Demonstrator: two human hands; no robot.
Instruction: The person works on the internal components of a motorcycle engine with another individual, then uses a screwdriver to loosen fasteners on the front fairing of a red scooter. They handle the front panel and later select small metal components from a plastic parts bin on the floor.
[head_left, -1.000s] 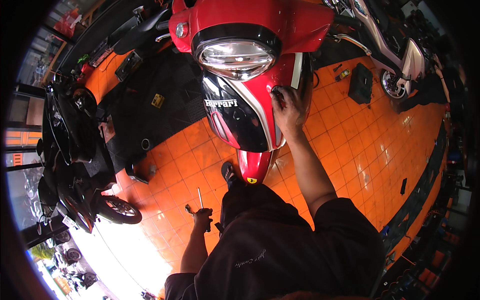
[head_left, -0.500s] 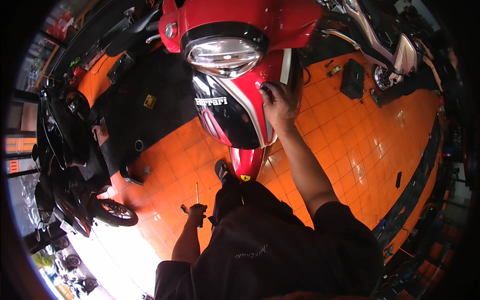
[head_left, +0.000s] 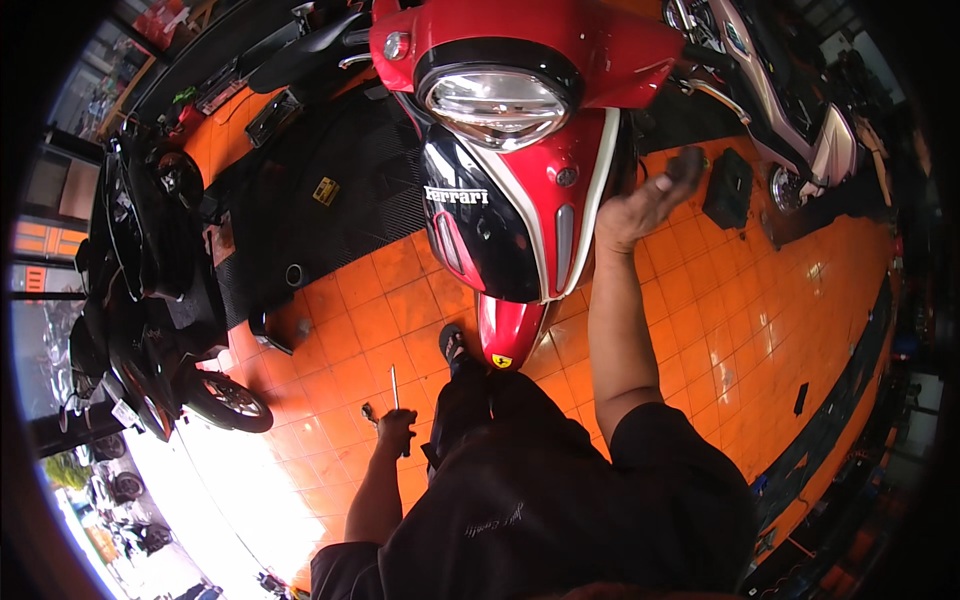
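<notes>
In front of me stands a red and black scooter (head_left: 480, 240) with a wide headlight (head_left: 495, 105) and silver trim. On its red centre panel shows a small round fitting (head_left: 566, 176). My right hand (head_left: 640, 205) is raised off the panel, just right of the front cover. Its fingers look stretched out and apart, though motion smears the darkened tips; I make out nothing in it. Low on the left, my left hand (head_left: 397, 430) is closed round a screwdriver (head_left: 393, 380), its thin shaft pointing up. Another small metal tool (head_left: 368, 412) sticks out beside that hand.
A black motorcycle (head_left: 140, 290) stands at the left, a pale scooter (head_left: 815, 150) at the far right. A dark toolbox (head_left: 728, 190) rests on orange tiles (head_left: 690, 310). A yellow box (head_left: 325, 191) and a ring (head_left: 293, 274) lie on the black mat (head_left: 300, 150).
My right hand has left the scooter's centre panel and moved up and right, uncovering the round fitting. My left hand still holds the screwdriver. The view has shifted slightly.
</notes>
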